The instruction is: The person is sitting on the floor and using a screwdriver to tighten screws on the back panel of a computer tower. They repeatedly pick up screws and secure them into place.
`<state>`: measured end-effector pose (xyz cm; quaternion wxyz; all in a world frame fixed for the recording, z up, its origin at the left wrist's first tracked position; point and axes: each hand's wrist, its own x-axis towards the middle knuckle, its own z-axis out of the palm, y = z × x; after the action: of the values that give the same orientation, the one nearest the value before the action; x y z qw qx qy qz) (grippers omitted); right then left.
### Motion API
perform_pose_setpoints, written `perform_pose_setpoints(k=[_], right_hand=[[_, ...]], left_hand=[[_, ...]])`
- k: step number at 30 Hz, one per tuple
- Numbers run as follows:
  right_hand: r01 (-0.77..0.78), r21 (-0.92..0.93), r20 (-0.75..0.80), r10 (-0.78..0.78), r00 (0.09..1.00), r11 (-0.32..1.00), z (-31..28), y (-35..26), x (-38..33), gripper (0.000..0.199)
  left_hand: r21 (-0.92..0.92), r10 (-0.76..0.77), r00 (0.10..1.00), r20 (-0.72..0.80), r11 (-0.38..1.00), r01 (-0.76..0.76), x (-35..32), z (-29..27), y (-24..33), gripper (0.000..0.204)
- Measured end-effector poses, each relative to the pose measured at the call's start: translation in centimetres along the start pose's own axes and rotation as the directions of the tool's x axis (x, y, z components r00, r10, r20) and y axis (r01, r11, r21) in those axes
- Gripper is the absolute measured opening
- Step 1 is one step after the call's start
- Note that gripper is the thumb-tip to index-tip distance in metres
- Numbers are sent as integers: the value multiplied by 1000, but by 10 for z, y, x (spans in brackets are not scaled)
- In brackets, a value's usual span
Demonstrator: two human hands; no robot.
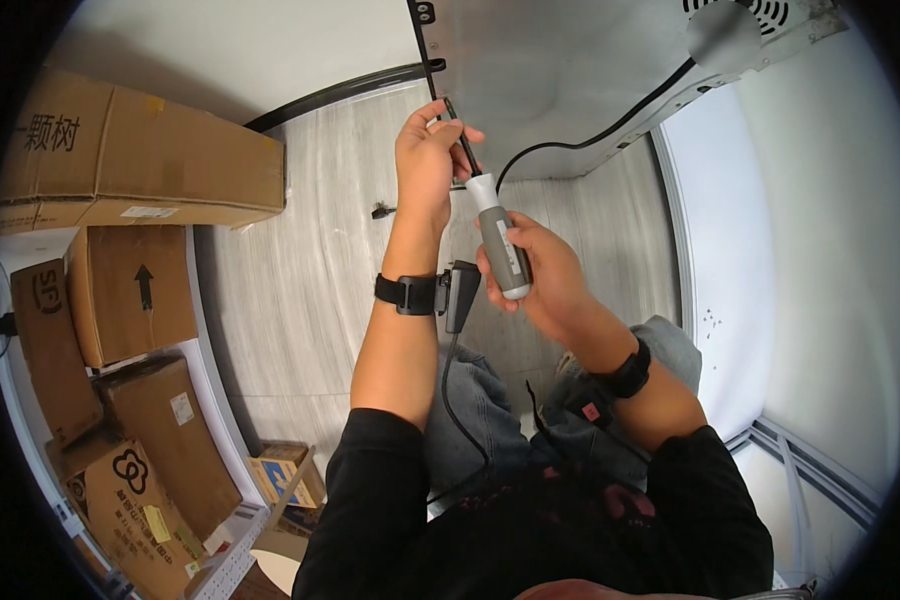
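A long screwdriver (503, 245) with a grey and white handle slants up and away from me, its dark shaft pointing at the left edge of a grey metal cabinet panel (560, 85). My right hand (552, 265) wraps round the handle. My left hand (426, 160) is closed about the shaft near its tip, thumb and fingers pinching there. The tip lies close to the panel's edge; whether it touches a screw I cannot tell. Along the panel's front runs a black cable (580, 144).
Cardboard boxes (185, 150) are stacked at the left, some inside a white-framed shelf. A plug (381, 211) lies on the light wood-look floor (300, 290). White panels stand at the right. Each wrist wears a black strap; a corded device hangs at the left one.
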<state>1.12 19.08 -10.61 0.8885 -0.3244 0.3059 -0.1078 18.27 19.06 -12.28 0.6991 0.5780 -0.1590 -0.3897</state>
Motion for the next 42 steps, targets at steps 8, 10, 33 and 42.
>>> perform_pose_setpoints(k=[8, 10, 33, 42], right_hand=[[-6, 95, 68, -1, 998, 995, -4, 4, 3, 31], [-7, 114, 89, -3, 996, 993, -6, 6, 4, 32], [85, -356, -42, -107, 993, 931, 0, -2, 8, 38], [-85, -107, 80, 93, 992, 991, -5, -16, 10, 33]], left_hand=[[35, 7, 1000, -6, 999, -7, -2, 0, -1, 32], [44, 19, 1000, 5, 999, -19, -3, -1, -1, 32], [171, -74, 994, 84, 984, 59, -1, -13, 4, 44], [113, -95, 980, 172, 991, 76, 3, -26, 5, 42]])
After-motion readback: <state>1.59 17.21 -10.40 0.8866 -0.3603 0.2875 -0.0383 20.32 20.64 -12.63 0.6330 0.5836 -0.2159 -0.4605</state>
